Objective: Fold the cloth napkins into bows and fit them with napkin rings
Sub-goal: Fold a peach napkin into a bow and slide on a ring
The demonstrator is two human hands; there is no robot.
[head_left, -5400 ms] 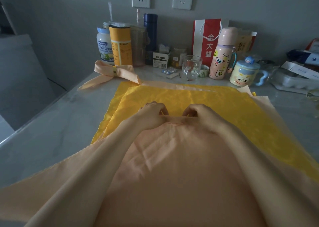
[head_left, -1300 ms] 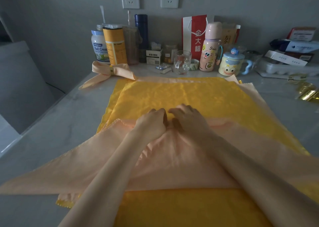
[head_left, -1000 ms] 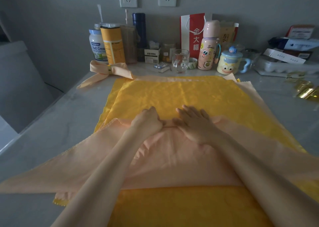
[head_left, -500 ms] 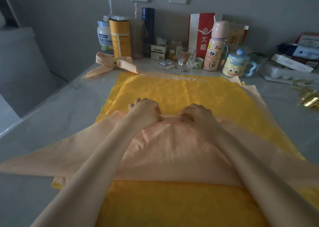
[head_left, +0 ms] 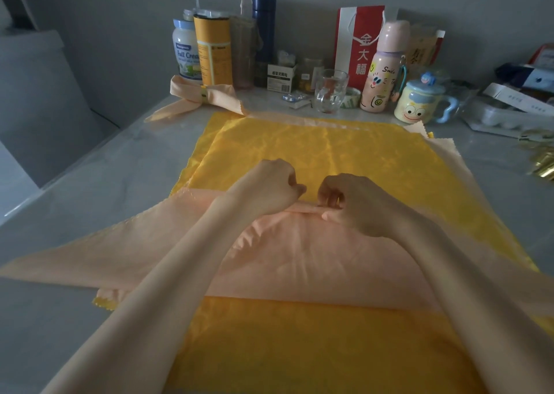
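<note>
Pleating step on the peach napkin [head_left: 299, 258], mid-desk [head_left: 90, 199]: left hand [head_left: 269, 190] and right hand [head_left: 356, 205] are both curled, pinching its 12 o'clock fold. Next, I'd guess, another even fold toward 6 o'clock.

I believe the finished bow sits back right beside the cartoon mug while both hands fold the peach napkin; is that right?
Not quite: the head view shows the finished bow back left, by the yellow canister; the rest stands.
</note>
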